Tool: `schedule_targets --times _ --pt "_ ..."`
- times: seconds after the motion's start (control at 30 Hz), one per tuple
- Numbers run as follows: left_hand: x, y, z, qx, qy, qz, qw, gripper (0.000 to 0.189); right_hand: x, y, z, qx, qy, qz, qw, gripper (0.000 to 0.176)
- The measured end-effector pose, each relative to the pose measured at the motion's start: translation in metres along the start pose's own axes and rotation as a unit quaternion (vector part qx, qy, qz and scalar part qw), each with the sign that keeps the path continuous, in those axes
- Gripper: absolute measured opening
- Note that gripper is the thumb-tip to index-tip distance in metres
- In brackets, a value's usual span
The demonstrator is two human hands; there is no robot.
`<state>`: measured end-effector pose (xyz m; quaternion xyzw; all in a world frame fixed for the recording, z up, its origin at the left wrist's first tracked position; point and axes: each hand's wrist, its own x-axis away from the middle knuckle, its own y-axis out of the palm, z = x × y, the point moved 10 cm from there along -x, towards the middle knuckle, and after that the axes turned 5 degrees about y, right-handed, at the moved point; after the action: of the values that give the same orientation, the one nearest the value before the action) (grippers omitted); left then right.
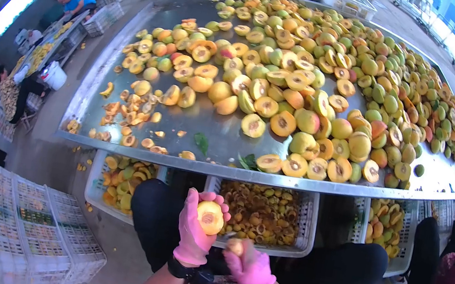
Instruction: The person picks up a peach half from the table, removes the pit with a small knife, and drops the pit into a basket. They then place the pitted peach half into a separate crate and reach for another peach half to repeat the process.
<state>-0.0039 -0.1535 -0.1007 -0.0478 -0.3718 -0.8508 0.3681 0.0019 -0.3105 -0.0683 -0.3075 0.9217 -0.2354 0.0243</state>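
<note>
My left hand (198, 227), in a pink glove, is closed around a peach half (210, 218), its cut yellow face turned up and the hollow in its middle showing. Close by on the right, my right hand (252, 268), also pink-gloved and a little blurred, is closed on a small, tan, rounded thing (235, 246) whose kind I cannot make out. Both hands are above my lap, in front of a white crate (309, 228) of brownish peach scraps. Beyond them, many peach halves (283, 123) and cut pieces lie on a metal table (176, 162).
The table's raised metal edge runs across in front of me. Under it are a crate of peaches (97, 180) at left and another crate (407, 238) at right. Stacked white crates (26, 229) stand at lower left. Other people sit at the far side and along the left.
</note>
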Motion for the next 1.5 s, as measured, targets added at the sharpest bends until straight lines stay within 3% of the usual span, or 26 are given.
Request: schedule_targets --times 0.07,0.2,0.27,0.37,0.43,0.5,0.53,0.6,0.7,0.8,0.87,0.93,0.97,1.03,1.07,1.2,1.23,1.33,1.5 --pt "-0.012 0.0 0.018 0.016 -0.015 -0.026 0.999 0.044 0.001 -0.006 0.015 -0.038 0.045 0.025 0.998 0.03" --pt "-0.044 -0.014 0.062 0.057 -0.055 -0.081 0.994 0.041 0.001 -0.003 0.028 -0.031 0.032 0.014 0.999 0.029" --pt "-0.075 -0.021 0.109 0.103 -0.005 -0.124 0.987 0.039 -0.002 -0.003 0.034 -0.03 0.035 0.024 0.999 0.037" --pt "-0.129 -0.043 0.213 -0.033 0.209 -0.119 0.97 0.031 -0.01 -0.007 0.033 -0.096 0.027 0.048 0.994 0.025" --pt "-0.173 -0.083 0.273 -0.236 0.372 -0.022 0.897 0.035 -0.015 -0.005 0.039 -0.113 0.047 0.047 0.991 0.026" --pt "-0.208 -0.118 0.309 -0.453 0.432 0.063 0.777 0.038 -0.022 -0.009 0.037 -0.124 0.059 0.065 0.988 0.026" --pt "-0.23 -0.138 0.312 -0.574 0.365 0.106 0.725 0.038 -0.024 -0.01 0.035 -0.136 0.056 0.07 0.987 0.026" --pt "-0.251 -0.174 0.31 -0.773 0.211 0.171 0.574 0.042 -0.027 -0.012 0.034 -0.158 0.05 0.077 0.983 0.025" --pt "-0.236 -0.137 0.32 -0.85 0.128 0.121 0.496 0.054 -0.032 -0.011 0.045 -0.169 0.067 0.079 0.98 0.026" --pt "-0.221 -0.072 0.328 -0.854 0.151 0.165 0.471 0.056 -0.035 -0.01 0.05 -0.192 0.098 0.054 0.975 0.026" --pt "-0.242 -0.031 0.31 -0.8 0.249 0.034 0.545 0.06 -0.037 -0.008 0.056 -0.197 0.092 0.058 0.974 0.026" --pt "-0.282 -0.011 0.269 -0.705 0.245 -0.089 0.659 0.062 -0.039 -0.006 0.061 -0.225 0.106 0.058 0.967 0.026" --pt "-0.279 0.013 0.249 -0.725 0.191 -0.115 0.651 0.063 -0.039 -0.006 0.06 -0.249 0.122 0.055 0.959 0.026" --pt "-0.293 0.038 0.211 -0.784 0.159 -0.159 0.578 0.064 -0.039 -0.005 0.071 -0.254 0.158 0.059 0.952 0.025" --pt "-0.31 0.039 0.196 -0.822 0.179 -0.177 0.51 0.064 -0.038 0.005 0.09 -0.302 0.179 0.038 0.936 0.027" --pt "-0.31 0.058 0.188 -0.879 0.151 -0.111 0.439 0.07 -0.044 -0.015 0.066 -0.303 0.172 0.049 0.936 0.033" --pt "-0.31 0.056 0.188 -0.885 0.123 -0.083 0.441 0.072 -0.042 -0.015 0.063 -0.3 0.174 0.046 0.937 0.032" --pt "-0.301 0.056 0.181 -0.868 0.169 -0.071 0.461 0.077 -0.04 -0.011 0.065 -0.295 0.146 0.04 0.943 0.03" --pt "-0.265 0.048 0.183 -0.791 0.249 -0.092 0.551 0.058 -0.033 -0.008 0.067 -0.28 0.147 0.05 0.947 0.025"
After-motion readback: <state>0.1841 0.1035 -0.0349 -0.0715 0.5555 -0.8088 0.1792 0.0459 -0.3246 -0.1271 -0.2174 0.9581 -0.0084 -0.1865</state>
